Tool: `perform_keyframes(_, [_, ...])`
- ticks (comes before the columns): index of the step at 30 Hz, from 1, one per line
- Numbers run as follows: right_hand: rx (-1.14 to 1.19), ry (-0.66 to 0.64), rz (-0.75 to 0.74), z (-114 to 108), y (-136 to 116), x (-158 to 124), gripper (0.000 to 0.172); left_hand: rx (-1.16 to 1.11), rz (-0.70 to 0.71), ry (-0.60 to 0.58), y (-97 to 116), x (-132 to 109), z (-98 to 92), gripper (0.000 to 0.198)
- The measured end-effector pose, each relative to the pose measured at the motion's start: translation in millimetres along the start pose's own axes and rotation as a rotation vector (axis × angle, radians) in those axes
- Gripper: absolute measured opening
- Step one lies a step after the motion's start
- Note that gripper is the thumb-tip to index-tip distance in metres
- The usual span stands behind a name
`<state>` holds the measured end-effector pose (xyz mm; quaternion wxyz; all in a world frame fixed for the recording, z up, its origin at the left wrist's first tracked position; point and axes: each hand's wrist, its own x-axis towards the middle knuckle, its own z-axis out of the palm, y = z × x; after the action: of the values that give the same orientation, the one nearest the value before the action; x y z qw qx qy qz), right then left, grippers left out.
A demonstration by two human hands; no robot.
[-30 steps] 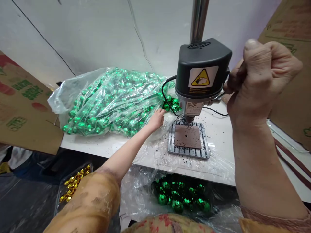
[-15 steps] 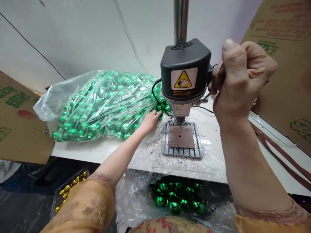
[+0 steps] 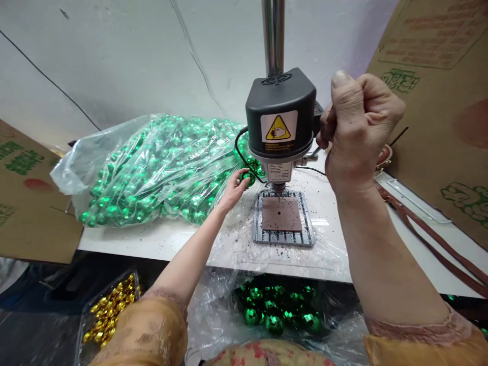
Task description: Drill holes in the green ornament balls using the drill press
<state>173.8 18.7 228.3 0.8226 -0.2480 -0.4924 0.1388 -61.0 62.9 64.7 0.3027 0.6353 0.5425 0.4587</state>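
Observation:
At the mouth of the clear plastic bag, my left hand curls thumb and fingers around a shiny green faceted ball. More such balls fill the bag. My right hand is raised and closed in a fist on the feed lever of a small bench drill press; the grip inside the fist is mostly hidden. Below the chuck, a brown square board with a dark hole lies on the slotted metal base, apart from both hands.
Dark shavings are scattered around the base on the white table. Under the front edge, an open bag holds green balls; gold balls sit in a clear bin at lower left. Cardboard boxes flank the table, and a brown strap lies right.
My left fingers have closed around a green ball at the bag's mouth, where they were reaching before. My right fist stays on the lever, while the whole view has shifted slightly.

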Motion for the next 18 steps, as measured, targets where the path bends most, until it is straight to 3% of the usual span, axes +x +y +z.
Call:
perform_keyframes(2, [-0.003, -0.008, 0.01, 0, -1, 0, 0.054, -0.31, -0.148, -0.049, 10, -15, -1.8, 0.042])
perform_keyframes(5, [0.016, -0.014, 0.016, 0, -2, 0, 0.048, -0.553, -0.279, -0.127, 24, -40, -3.8, 0.053])
perform_keyframes(11, [0.06, -0.014, 0.009, 1, -3, 0, 0.044, -0.405, -0.225, -0.244, 30, -79, 7.8, 0.071])
perform_keyframes(18, [0.071, -0.028, -0.01, 1, 1, 1, 0.047, -0.307, -0.184, -0.29, 17, -81, 22.6, 0.061])
